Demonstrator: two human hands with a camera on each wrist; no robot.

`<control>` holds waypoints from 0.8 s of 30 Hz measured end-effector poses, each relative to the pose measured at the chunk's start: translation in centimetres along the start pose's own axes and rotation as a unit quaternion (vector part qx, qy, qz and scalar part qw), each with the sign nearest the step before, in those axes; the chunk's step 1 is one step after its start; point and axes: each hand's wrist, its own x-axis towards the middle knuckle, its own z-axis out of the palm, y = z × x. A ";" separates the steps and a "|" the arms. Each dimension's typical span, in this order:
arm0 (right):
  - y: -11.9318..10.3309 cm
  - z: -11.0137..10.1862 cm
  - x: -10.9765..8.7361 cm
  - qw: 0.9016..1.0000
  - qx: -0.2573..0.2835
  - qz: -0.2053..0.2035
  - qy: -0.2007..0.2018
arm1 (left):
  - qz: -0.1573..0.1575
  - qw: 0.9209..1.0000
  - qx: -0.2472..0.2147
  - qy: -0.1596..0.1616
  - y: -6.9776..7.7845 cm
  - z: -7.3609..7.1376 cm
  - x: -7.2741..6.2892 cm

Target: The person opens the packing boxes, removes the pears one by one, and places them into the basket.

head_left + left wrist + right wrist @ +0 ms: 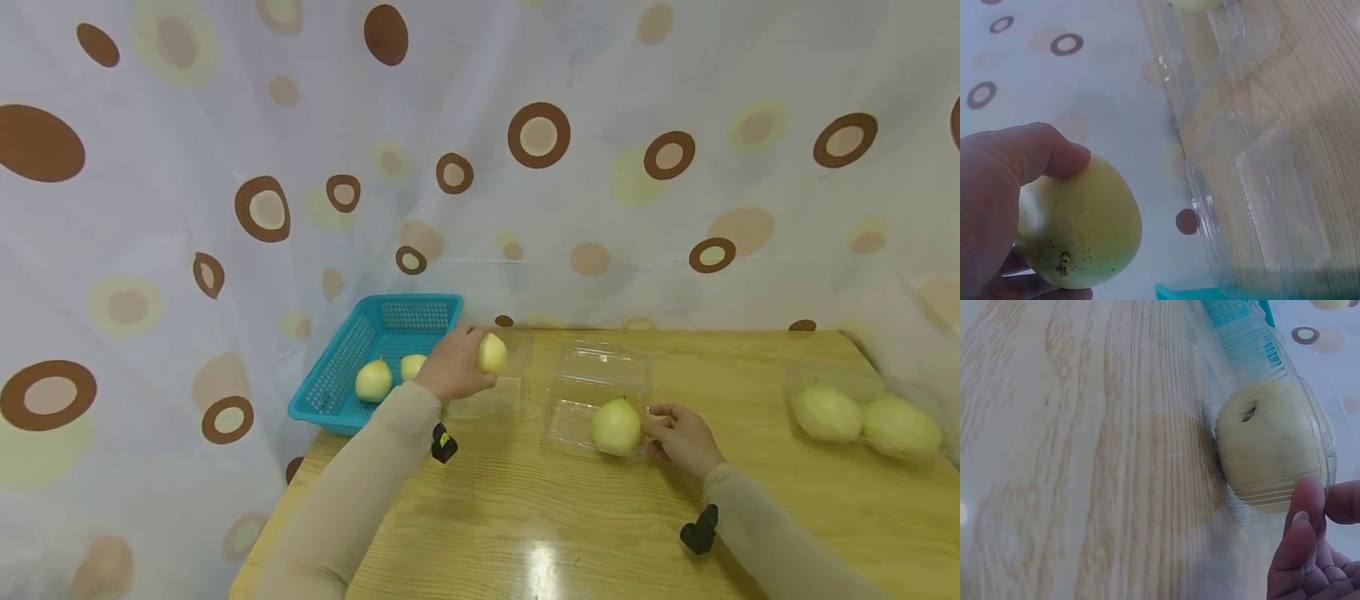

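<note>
My left hand grips a pale yellow-green pear, raised near the right side of the blue basket. In the left wrist view, thumb and fingers wrap around this pear, its stem end showing. To the right, a clear plastic clamshell box lies with its lid up, and one pear sits in its right half. My right hand pinches the right edge of that box between thumb and fingers. Through the ribbed clear wall in the right wrist view, the boxed pear shows beside the fingertips.
The blue plastic basket stands at the left with two pears visible, one partly behind my left arm. Another clear box lies beneath my left hand. At the far right, a clear box holds two pears. A patterned curtain hangs behind the wooden table.
</note>
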 end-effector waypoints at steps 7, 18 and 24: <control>0.0 -0.2 0.0 1.000 -0.013 0.002 -0.004 | -0.061 0.998 -0.029 -0.008 -4.1 -1.3 -0.8; -0.2 -0.3 -0.2 1.000 -0.005 0.007 -0.010 | -0.116 0.993 -0.021 -0.030 -8.9 -1.9 -1.2; 0.0 -0.5 -0.1 1.000 -0.001 0.007 -0.010 | -0.137 0.988 -0.029 -0.060 -10.6 -0.6 -0.9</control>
